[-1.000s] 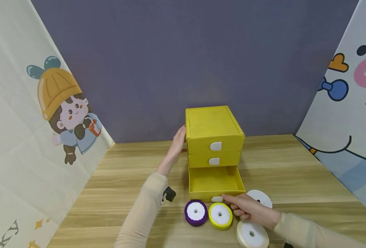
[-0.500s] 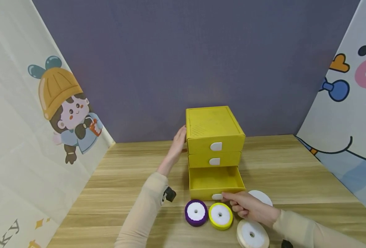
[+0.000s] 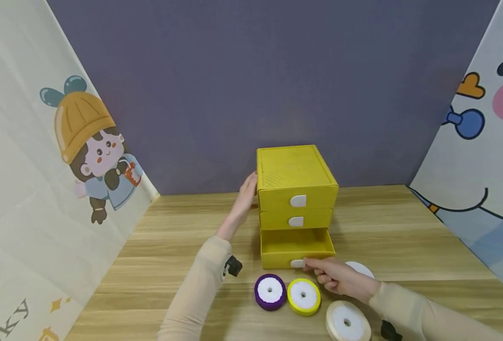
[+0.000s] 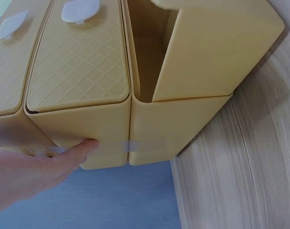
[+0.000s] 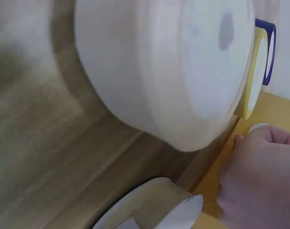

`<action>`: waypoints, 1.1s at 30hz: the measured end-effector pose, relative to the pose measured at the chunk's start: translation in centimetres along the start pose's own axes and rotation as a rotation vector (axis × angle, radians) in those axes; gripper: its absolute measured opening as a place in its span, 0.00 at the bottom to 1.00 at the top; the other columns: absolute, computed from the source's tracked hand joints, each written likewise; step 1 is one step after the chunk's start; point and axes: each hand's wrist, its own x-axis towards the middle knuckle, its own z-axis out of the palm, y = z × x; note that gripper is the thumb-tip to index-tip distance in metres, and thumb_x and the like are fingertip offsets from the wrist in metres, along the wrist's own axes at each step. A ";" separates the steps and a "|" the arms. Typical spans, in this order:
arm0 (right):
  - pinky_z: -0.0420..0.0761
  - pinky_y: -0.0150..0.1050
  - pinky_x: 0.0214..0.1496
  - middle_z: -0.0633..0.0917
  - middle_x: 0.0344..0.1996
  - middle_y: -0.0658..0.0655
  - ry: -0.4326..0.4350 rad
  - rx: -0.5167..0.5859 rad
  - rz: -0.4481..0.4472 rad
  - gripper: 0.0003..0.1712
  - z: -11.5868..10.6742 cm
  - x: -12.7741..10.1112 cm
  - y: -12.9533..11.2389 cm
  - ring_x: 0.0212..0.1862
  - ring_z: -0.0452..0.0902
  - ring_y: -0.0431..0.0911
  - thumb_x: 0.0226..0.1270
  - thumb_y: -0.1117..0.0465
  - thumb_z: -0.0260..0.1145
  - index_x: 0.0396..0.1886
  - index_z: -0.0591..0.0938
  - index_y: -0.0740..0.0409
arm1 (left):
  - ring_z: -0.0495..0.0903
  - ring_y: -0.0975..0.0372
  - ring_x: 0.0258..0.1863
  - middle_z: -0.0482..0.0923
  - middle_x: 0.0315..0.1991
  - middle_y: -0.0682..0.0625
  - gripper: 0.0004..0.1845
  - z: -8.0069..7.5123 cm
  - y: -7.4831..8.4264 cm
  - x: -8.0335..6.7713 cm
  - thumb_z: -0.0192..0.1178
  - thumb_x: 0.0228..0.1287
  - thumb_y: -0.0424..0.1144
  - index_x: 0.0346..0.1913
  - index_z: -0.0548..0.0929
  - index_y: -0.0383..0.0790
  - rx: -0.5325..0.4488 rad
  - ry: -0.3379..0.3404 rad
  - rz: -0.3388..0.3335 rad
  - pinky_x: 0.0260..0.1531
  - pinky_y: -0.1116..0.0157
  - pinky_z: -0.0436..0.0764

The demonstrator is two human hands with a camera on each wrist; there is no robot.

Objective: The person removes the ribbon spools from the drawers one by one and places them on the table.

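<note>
A yellow three-drawer box stands mid-table. Its bottom drawer is partly out and looks empty. My left hand lies flat against the box's left side, fingers straight. My right hand pinches the white handle on the bottom drawer's front, the other fingers curled. In the right wrist view the knuckles sit beside that handle. The two upper drawers are closed.
Ribbon spools lie in front of the box: purple, yellow, cream and a white one half hidden behind my right hand. Cartoon-printed panels flank the wooden table; a purple wall closes the back.
The bottom drawer has slid back into the box by roughly half, with my right hand following it at the handle. My left hand has stayed on the box's side.
</note>
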 end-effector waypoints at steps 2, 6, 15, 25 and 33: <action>0.53 0.21 0.17 0.62 0.16 0.41 0.010 -0.008 -0.002 0.17 0.0 0.2 -0.1 0.16 0.52 0.30 0.74 0.49 0.59 0.41 0.79 0.60 | 0.53 0.48 0.78 0.47 0.81 0.49 0.33 0.0 0.0 0.1 0.35 0.80 0.58 0.80 0.51 0.49 0.002 0.004 0.006 0.73 0.40 0.62; 0.52 0.21 0.18 0.62 0.17 0.42 0.066 -0.036 0.008 0.18 0.0 0.6 -0.4 0.17 0.51 0.31 0.73 0.48 0.60 0.43 0.79 0.61 | 0.50 0.49 0.80 0.46 0.81 0.48 0.33 0.1 0.0 0.2 0.35 0.80 0.58 0.80 0.51 0.47 0.012 0.006 0.019 0.75 0.40 0.57; 0.52 0.20 0.16 0.63 0.14 0.40 0.075 0.018 -0.009 0.14 -0.2 2.1 -1.1 0.15 0.52 0.30 0.75 0.52 0.58 0.37 0.80 0.59 | 0.56 0.48 0.77 0.47 0.81 0.49 0.33 0.1 0.0 0.2 0.35 0.79 0.59 0.80 0.50 0.50 0.002 0.007 -0.009 0.68 0.38 0.68; 0.53 0.21 0.16 0.63 0.16 0.42 0.106 -0.011 -0.039 0.17 -0.4 3.7 -1.8 0.16 0.52 0.30 0.77 0.53 0.56 0.43 0.78 0.65 | 0.50 0.48 0.79 0.46 0.81 0.48 0.34 0.0 -0.2 0.2 0.34 0.80 0.58 0.80 0.50 0.46 0.016 0.007 0.021 0.74 0.39 0.58; 0.54 0.21 0.16 0.64 0.16 0.42 0.113 -0.001 -0.042 0.18 -0.4 4.1 -2.7 0.15 0.53 0.31 0.78 0.53 0.54 0.44 0.77 0.66 | 0.51 0.49 0.79 0.47 0.81 0.47 0.33 0.0 -0.1 0.2 0.34 0.80 0.58 0.80 0.51 0.47 0.026 0.018 0.027 0.76 0.42 0.56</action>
